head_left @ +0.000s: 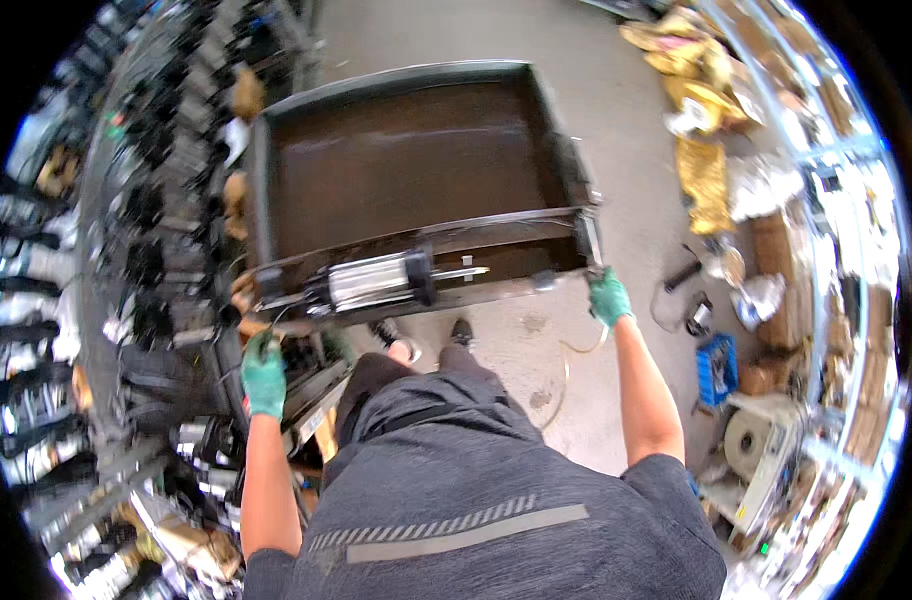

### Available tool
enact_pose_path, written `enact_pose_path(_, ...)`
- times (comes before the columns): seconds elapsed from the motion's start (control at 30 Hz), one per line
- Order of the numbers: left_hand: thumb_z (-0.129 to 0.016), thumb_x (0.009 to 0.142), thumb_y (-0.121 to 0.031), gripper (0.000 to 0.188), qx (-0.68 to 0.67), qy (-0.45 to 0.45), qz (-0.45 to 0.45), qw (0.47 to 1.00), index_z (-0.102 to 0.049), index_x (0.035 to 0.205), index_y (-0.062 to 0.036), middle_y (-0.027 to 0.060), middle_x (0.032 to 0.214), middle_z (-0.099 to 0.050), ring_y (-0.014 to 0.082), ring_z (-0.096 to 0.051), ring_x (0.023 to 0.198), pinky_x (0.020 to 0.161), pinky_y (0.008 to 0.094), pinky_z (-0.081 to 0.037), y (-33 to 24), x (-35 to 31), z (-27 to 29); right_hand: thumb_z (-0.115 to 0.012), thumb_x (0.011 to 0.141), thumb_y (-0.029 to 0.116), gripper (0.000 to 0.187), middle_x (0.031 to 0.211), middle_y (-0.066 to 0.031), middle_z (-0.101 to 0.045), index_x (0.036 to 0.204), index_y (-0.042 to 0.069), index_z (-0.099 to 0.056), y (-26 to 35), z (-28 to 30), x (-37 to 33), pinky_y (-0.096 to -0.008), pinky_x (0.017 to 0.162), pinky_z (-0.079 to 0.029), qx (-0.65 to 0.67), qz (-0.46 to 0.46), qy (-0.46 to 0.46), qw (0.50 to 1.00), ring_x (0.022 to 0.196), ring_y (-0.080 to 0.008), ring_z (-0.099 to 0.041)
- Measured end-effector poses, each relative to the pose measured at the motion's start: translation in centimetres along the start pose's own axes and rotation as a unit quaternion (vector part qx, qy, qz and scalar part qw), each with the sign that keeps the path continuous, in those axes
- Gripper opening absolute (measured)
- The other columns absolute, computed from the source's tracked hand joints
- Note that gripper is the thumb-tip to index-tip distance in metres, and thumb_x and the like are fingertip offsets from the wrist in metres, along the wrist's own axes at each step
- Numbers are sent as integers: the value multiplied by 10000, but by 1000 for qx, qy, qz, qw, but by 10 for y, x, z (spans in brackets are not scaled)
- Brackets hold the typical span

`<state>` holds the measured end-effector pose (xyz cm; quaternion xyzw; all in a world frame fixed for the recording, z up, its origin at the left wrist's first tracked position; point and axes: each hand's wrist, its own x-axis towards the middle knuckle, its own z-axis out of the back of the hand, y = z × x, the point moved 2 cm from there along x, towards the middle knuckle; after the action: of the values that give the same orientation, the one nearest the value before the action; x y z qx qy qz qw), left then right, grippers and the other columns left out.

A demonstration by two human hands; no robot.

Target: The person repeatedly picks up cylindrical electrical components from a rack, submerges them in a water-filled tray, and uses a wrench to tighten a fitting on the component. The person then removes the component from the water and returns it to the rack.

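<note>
Tray (406, 160), big, dark and metal with raised sides, hangs in front of me above the concrete floor (616, 130). My right hand (608, 297), in a green glove, is closed on its near right corner. My left hand (264, 375), gloved the same, is curled around something dark below the near left corner; what, I cannot tell. A silver cylinder (376, 280) lies along the near edge. Cluttered shelves (136, 220) stand at my left.

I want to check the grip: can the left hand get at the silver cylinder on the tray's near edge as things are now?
Probably yes. The left hand sits below the tray's left corner, and the cylinder lies just up and to its right, with nothing visible between them. But that hand seems to be gripping the corner.
</note>
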<state>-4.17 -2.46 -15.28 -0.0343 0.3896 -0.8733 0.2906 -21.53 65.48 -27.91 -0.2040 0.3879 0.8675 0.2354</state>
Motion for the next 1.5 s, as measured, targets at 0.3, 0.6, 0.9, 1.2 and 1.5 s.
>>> enact_pose_path(0.3,-730,893,-294,458,280,6,-18,960,-660,1275,-50,240,1170,-712,436,-668,1094,968,509,-526,41,46,13,-645,998,169,288,1147,-207,-665,1234,4,-629,176,-32,-105,-444,915,-528,-99,298,-126,941,1014,-363,-652)
enact_pose_path(0.6,-595,1005,-334,396,334,283,73,896,-597,1285,-53,253,1133,-710,454,-656,1098,904,540,-512,29,54,37,-619,945,231,237,1214,-189,-644,1130,86,-647,343,-151,-176,-538,806,-557,-329,431,149,827,947,-443,-683)
enact_pose_path(0.9,-630,1005,-341,350,135,360,14,923,-677,1146,-23,174,842,-685,300,-662,710,726,420,-530,-77,29,165,-573,902,67,132,884,-235,-679,1008,42,-647,393,-64,-137,-451,747,-528,-256,334,191,887,806,-402,-680)
enact_pose_path(1.2,-641,981,-243,170,236,116,-277,924,-688,1074,-108,147,906,-714,373,-702,845,710,494,-549,-122,100,46,-610,912,217,215,1014,-234,-710,1087,94,-633,430,-46,-82,-563,813,-517,-400,316,57,859,1010,-476,-655)
enact_pose_path(1.5,-586,973,-213,181,324,143,-254,900,-703,1054,-103,146,994,-723,371,-709,933,797,501,-562,-80,204,-47,-586,956,307,266,1099,-190,-731,1144,125,-638,411,-146,2,-537,889,-540,-508,264,76,817,1059,-431,-681)
